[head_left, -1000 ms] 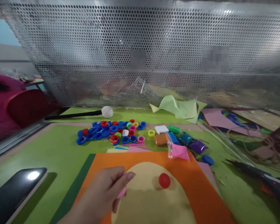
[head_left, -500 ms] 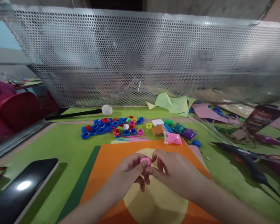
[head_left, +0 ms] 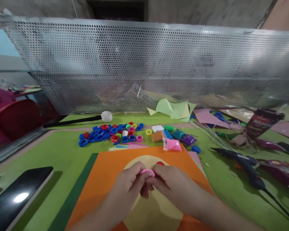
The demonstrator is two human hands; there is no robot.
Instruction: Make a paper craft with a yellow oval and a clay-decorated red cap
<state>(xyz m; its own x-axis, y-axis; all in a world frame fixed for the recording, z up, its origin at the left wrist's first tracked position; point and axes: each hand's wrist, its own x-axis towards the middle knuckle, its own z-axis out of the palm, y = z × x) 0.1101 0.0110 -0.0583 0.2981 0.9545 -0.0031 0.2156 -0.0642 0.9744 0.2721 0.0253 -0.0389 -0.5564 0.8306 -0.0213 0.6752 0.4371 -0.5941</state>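
A small piece of pink clay (head_left: 148,172) is pinched between my left hand (head_left: 128,181) and my right hand (head_left: 173,181). The fingers of both are closed on it, and part of the piece is hidden behind them. Below my hands lies a yellow paper circle (head_left: 156,211) on an orange sheet (head_left: 93,192). Just beyond my right hand, a red round piece (head_left: 160,163) shows on the circle. A clear packet of pink clay (head_left: 172,145) rests at the far edge of the orange sheet.
Several coloured bottle caps (head_left: 106,133) and clay packets (head_left: 178,134) lie farther back. A black phone (head_left: 21,195) is at left, a glue gun (head_left: 245,163) with a cord at right. Perforated metal (head_left: 159,64) stands behind the table. A white-tipped black stick (head_left: 79,121) lies back left.
The pink clay looks flatter and more stretched between my fingers. My hands have come slightly lower, and the red round piece is now visible beyond my right hand. The whole view has shifted a little.
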